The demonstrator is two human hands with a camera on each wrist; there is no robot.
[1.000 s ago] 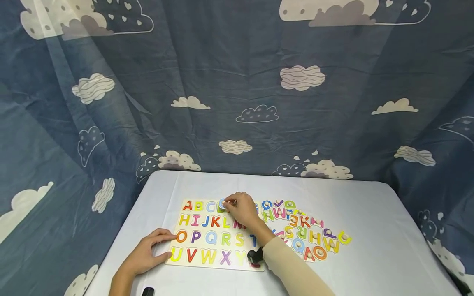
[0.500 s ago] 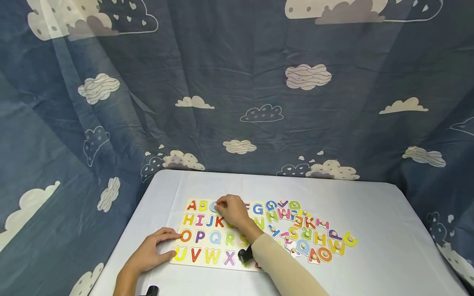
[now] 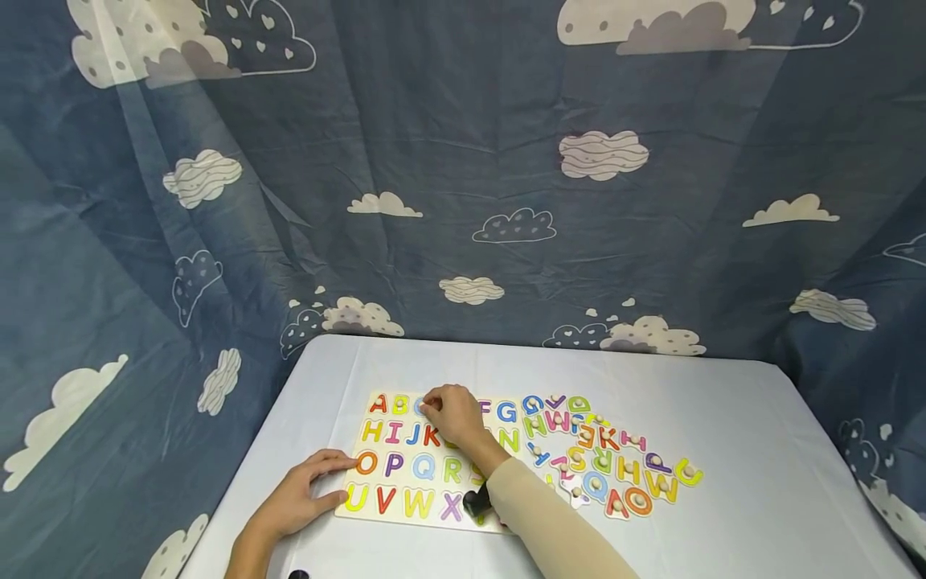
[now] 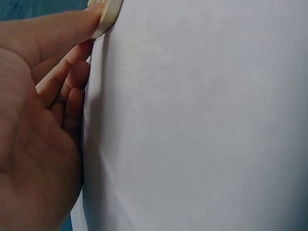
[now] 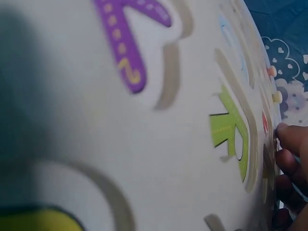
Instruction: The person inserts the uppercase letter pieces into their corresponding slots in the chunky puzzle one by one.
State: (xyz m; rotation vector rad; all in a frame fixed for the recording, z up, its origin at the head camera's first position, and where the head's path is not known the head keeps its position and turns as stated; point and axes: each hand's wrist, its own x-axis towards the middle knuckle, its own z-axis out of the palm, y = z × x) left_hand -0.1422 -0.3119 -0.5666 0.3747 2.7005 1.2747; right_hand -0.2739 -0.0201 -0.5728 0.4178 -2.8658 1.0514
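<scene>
A wooden alphabet puzzle board [image 3: 398, 519] lies on the white table, the letters A [image 3: 379, 404] and B [image 3: 400, 404] in its top row carrying small knobs. My right hand [image 3: 456, 418] reaches over the board and pinches a light blue letter C piece [image 3: 417, 405] at the C recess, mostly covering it. In the right wrist view, my right fingers [image 5: 291, 139] are at the board's far side, past a green R recess [image 5: 236, 130]. My left hand [image 3: 292, 498] rests beside the board, thumb and forefinger touching its left edge. The left wrist view shows the thumb [image 4: 72, 26] against that edge.
Several loose knobbed letters lie in a spread right of the board, among them an orange O [image 3: 638, 502] and a light blue Q [image 3: 596, 485]. A dark blue cloud-print cloth [image 3: 434, 121] hangs behind the white table [image 3: 760, 466].
My right hand has moved left along the top row with the letter C piece, from around the D to the C recess. My left hand stays at the board's left edge.
</scene>
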